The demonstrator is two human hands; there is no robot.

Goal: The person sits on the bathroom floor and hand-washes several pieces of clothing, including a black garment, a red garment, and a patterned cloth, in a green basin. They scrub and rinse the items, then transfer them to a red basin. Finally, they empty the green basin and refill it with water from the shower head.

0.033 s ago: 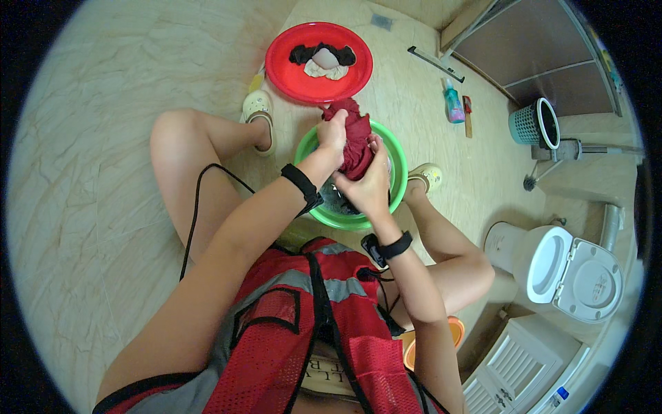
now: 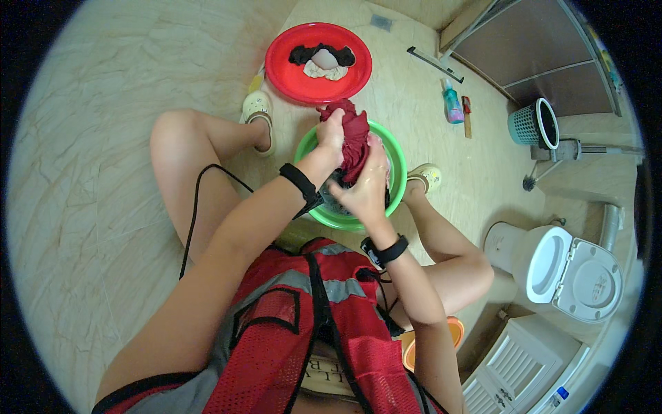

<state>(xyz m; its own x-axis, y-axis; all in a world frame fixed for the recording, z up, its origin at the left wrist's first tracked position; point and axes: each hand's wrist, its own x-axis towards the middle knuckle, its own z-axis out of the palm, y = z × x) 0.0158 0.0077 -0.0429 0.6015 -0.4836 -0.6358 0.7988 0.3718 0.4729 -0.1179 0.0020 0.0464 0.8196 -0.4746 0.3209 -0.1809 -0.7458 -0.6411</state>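
Observation:
My left hand [image 2: 330,141] is closed around a bunched dark red cloth [image 2: 354,141], which hangs twisted over the green basin [image 2: 395,159]. On the cloth's right side is my right hand [image 2: 367,190], its fingers lying along the fabric and its thumb stretched away from it, so the grip looks loose. Inside the basin, partly hidden by my hands and the cloth, are water [image 2: 333,203] with suds and something dark. Just beyond it stands a red basin [image 2: 284,74] holding a black cloth item [image 2: 301,54] and a whitish cloth item [image 2: 324,69].
My clog-covered feet flank the green basin. Farther right lie a blue-green bottle [image 2: 452,107] and a brush [image 2: 467,117]. A lidded wastebasket [image 2: 524,126], a toilet [image 2: 548,262] and a white cabinet [image 2: 517,366] line the right side. An orange container [image 2: 455,332] stands beside my right leg.
My right hand has loosened, its thumb moving down and away from the red cloth. The cloth and my left hand have shifted slightly left.

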